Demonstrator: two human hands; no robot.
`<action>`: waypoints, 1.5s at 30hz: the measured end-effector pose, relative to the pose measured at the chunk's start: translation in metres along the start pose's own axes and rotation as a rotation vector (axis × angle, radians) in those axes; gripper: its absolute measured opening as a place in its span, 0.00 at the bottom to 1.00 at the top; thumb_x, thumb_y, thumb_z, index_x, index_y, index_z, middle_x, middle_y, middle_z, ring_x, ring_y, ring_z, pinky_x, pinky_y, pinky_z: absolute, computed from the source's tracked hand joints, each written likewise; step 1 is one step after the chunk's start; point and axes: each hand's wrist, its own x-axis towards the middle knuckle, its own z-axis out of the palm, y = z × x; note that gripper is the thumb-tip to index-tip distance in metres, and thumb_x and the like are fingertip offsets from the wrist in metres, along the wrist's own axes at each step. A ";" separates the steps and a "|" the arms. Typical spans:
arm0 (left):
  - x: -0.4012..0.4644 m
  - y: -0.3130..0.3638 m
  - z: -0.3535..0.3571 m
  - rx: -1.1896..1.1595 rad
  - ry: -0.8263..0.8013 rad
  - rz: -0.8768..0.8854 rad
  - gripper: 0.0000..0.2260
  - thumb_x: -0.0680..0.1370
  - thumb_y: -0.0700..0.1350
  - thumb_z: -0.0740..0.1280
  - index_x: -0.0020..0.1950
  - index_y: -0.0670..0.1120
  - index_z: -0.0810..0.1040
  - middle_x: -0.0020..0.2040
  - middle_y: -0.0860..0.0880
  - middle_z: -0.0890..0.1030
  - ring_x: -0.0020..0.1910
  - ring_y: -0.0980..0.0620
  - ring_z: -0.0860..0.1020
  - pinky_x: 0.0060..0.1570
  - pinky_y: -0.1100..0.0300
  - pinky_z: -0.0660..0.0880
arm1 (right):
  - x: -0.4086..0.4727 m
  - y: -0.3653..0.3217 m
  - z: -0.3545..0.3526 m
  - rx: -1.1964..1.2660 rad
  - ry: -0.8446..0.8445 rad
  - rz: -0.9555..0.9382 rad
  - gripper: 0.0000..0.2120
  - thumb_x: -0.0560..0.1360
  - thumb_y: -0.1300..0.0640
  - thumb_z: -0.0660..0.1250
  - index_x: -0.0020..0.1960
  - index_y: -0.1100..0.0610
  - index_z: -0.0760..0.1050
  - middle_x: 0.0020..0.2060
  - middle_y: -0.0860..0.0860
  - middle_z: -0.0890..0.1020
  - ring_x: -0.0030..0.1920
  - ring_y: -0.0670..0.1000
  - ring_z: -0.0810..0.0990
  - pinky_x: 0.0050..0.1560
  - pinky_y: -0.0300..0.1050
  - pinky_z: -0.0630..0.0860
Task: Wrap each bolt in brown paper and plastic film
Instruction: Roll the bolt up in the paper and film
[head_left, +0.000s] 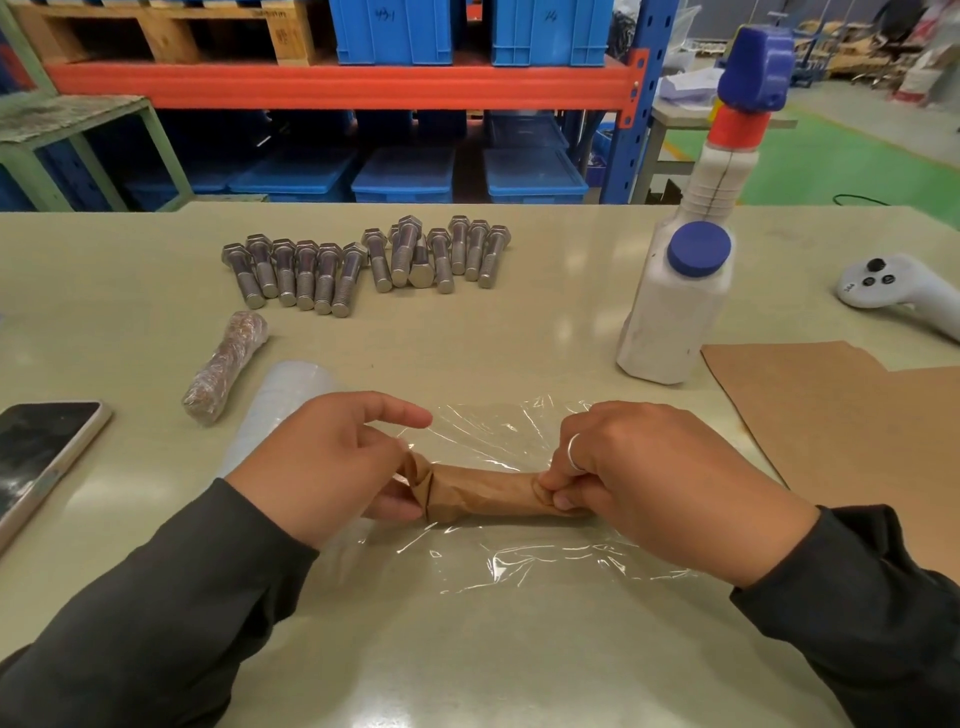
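The brown paper-wrapped bolt (491, 493) is held over the clear plastic film sheet (519, 556) on the bench, its twisted ends pinched by the left hand (332, 462) and right hand (649, 478), so the paper could easily get unravelled if either grip is eased before the film gets rolled

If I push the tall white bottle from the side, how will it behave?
The bottle would probably tip rather than slide: it is tall, narrow, and carries a bulky blue cap on top. It looks like stiff plastic, so it should not crush. Its weight cannot be told; the walls hide the fill.
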 end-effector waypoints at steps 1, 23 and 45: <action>0.000 -0.001 -0.001 0.016 -0.019 0.008 0.13 0.76 0.30 0.61 0.47 0.47 0.78 0.37 0.39 0.82 0.36 0.41 0.83 0.40 0.56 0.80 | 0.000 0.000 0.000 0.006 -0.002 0.001 0.09 0.76 0.49 0.62 0.55 0.43 0.78 0.49 0.43 0.78 0.52 0.44 0.72 0.47 0.40 0.70; 0.000 -0.013 0.018 0.725 0.198 0.637 0.07 0.67 0.33 0.72 0.35 0.45 0.84 0.34 0.52 0.79 0.32 0.60 0.73 0.36 0.73 0.68 | -0.001 0.002 0.001 0.076 0.013 0.033 0.09 0.76 0.50 0.64 0.55 0.42 0.79 0.44 0.41 0.76 0.51 0.43 0.72 0.49 0.41 0.70; -0.024 -0.031 0.070 1.464 0.321 0.782 0.37 0.77 0.36 0.32 0.55 0.49 0.82 0.41 0.32 0.81 0.41 0.34 0.81 0.38 0.48 0.80 | -0.003 0.006 -0.003 0.259 0.014 0.205 0.10 0.75 0.50 0.66 0.56 0.46 0.74 0.44 0.40 0.79 0.45 0.40 0.76 0.47 0.34 0.71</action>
